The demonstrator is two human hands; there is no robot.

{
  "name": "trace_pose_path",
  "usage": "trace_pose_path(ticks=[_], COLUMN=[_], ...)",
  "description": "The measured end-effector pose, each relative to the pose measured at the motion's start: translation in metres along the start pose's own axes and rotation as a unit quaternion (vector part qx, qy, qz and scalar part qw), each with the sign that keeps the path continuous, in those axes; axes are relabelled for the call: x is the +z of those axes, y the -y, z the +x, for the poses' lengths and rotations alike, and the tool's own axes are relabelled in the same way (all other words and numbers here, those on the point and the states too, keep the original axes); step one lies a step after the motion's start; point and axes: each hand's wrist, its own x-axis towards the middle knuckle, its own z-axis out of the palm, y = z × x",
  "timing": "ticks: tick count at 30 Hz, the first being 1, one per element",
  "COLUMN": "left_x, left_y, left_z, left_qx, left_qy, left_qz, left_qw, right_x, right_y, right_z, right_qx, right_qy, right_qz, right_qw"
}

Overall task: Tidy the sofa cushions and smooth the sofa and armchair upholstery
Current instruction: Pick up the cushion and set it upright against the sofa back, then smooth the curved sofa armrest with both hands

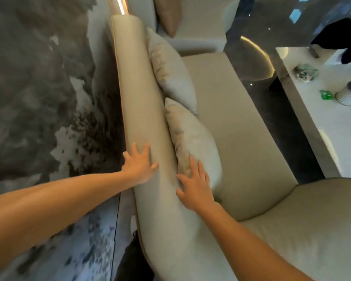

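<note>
A beige sofa runs away from me, with its long backrest [138,94] on the left and its seat [239,126] on the right. Two grey cushions lean against the backrest: the near cushion [195,142] and the far cushion [170,72]. My left hand [139,164] lies flat with spread fingers on the top of the backrest. My right hand [194,186] rests flat, fingers apart, on the lower edge of the near cushion where it meets the backrest. Neither hand grips anything.
A grey and white marble wall [39,88] stands left of the sofa. A rounded beige armrest [304,226] bulges at the lower right. A white coffee table [332,122] with small items stands to the right over a dark glossy floor [249,47]. A tan cushion [168,15] lies at the far end.
</note>
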Motion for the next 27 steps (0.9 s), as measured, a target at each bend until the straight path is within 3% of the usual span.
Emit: trace_pose_path(ticks=[4, 9, 15, 19, 22, 27], left_x=[0.032, 0.07, 0.121, 0.162, 0.181, 0.205], left_y=[0.002, 0.005, -0.001, -0.015, -0.036, -0.05], left_z=[-0.07, -0.133, -0.185, -0.207, -0.206, -0.195], left_qx=[0.005, 0.025, 0.007, -0.029, -0.077, -0.126], left_qy=[0.016, -0.016, -0.09, -0.143, -0.172, -0.284], left_qz=[-0.015, -0.043, -0.068, -0.076, -0.122, -0.131], left_qw=[1.0, 0.999, 0.994, 0.986, 0.974, 0.941], right_x=[0.015, 0.035, 0.051, 0.056, 0.051, 0.062], right_y=[-0.01, -0.03, -0.069, -0.12, -0.152, -0.169], right_z=[-0.043, -0.089, -0.146, -0.186, -0.202, -0.2], right_qx=[-0.02, -0.053, 0.024, 0.05, 0.08, 0.041], right_qy=[0.029, -0.006, 0.043, 0.052, 0.029, -0.065], right_qz=[-0.057, -0.079, -0.031, -0.1, -0.136, -0.166], right_qw=[0.998, 0.995, 0.998, 0.992, 0.987, 0.983])
